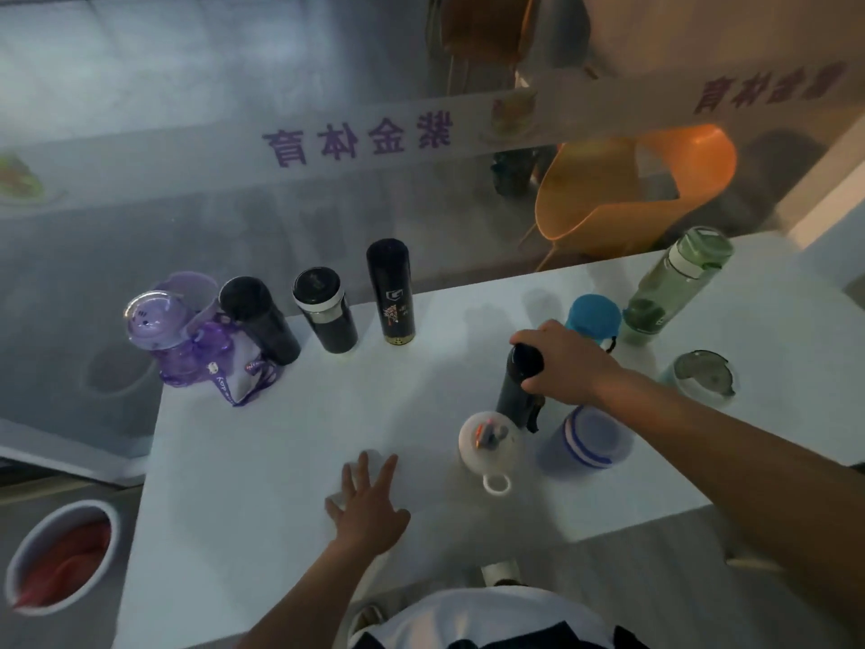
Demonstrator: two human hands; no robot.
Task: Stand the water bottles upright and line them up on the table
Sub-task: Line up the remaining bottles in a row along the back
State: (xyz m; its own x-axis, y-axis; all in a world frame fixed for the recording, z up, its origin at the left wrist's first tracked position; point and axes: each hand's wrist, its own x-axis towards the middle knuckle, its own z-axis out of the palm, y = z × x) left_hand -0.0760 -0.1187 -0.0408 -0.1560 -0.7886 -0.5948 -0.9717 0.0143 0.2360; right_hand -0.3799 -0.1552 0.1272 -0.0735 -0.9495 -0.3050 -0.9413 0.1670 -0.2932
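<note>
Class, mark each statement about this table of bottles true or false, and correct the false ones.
1. The right hand grips the top of a black bottle. True.
2. The left hand holds the green bottle. False: its fingers are spread low over the table, far from that bottle.
3. The purple bottle is leftmost in the far row. True.
4. The orange chair stands on the table. False: it is beyond the table's far edge.
</note>
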